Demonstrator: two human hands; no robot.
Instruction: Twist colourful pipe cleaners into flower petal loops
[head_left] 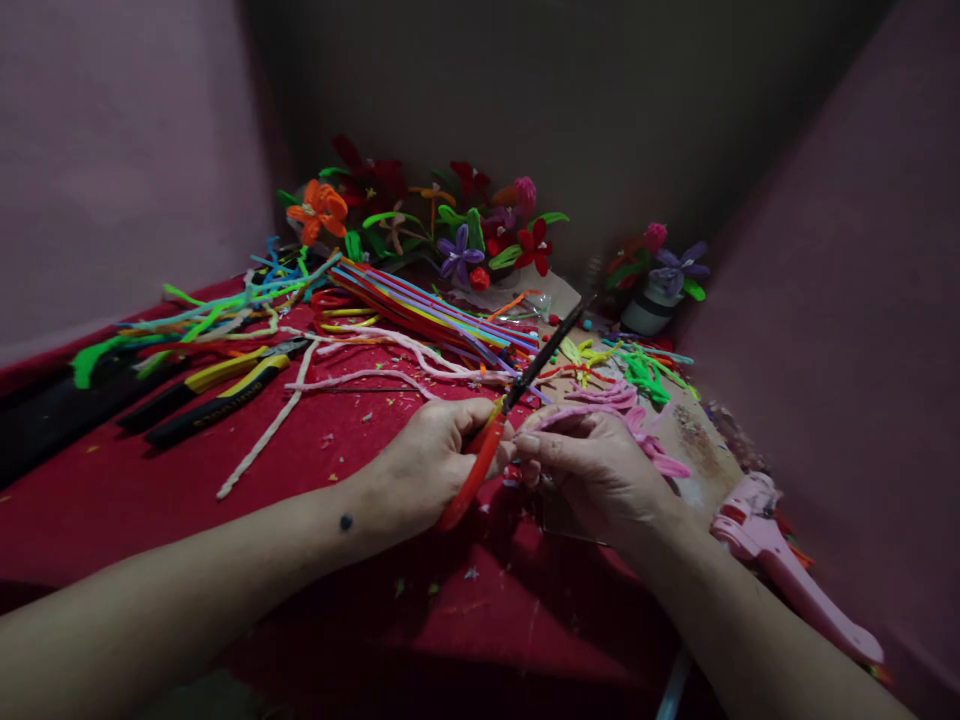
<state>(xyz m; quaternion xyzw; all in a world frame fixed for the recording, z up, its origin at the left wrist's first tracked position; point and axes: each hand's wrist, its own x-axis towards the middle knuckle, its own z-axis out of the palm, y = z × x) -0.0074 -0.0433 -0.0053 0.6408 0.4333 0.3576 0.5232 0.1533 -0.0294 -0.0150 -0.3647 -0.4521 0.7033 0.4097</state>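
Note:
A pair of scissors (pixel 486 458) with orange-red handles is held in my left hand (pixel 429 462), its dark blades pointing up and away to the right. Curled fingers of my right hand (pixel 604 472) grip a pink fuzzy pipe cleaner (pixel 566 412), which bends over the hand toward its right side. Both sets of fingertips nearly meet in front of me; whether they touch cannot be made out. Pink petal-like loops (pixel 656 445) lie just beyond my right hand. Long pale pink pipe cleaners (pixel 367 378) stretch across the red cloth past my left hand.
Yellow-black pliers (pixel 225 395) lie at the left. Behind are bundled coloured pipe cleaners (pixel 442 310) and fuzzy flowers (pixel 457 250). A small jar (pixel 651 308) of flowers stands back right. Green pieces (pixel 646 375) lie on cardboard; a pink glue gun (pixel 795 570) rests at right.

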